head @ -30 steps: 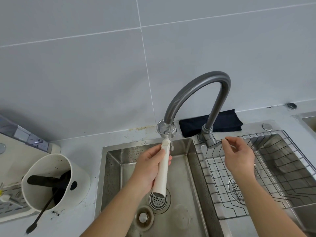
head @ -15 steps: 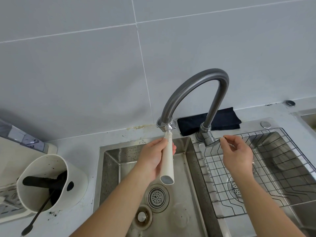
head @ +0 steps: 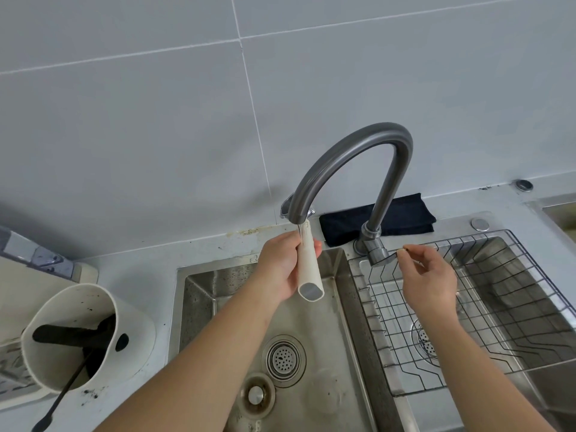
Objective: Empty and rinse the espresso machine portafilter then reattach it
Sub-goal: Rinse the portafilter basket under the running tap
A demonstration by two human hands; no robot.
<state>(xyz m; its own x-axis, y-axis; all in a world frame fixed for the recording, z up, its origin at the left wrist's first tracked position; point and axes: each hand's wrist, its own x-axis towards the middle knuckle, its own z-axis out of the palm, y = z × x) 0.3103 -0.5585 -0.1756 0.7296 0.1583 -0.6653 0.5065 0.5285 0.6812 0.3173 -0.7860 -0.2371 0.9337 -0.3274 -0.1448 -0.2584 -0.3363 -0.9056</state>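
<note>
Home kitchen, steel double sink (head: 199, 294), gooseneck tap (head: 352, 160), tiled wall (head: 156, 135), wire rack (head: 486, 313)

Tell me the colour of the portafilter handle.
Cream white, with a grey end cap; the head view shows the portafilter handle clearly.

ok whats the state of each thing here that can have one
faucet: running, thin stream at the spout
portafilter: held under the spout, basket end hidden behind it
left hand: closed on the handle
right hand: at the tap lever, fingers pinched
knock box: holds dark grounds
</note>
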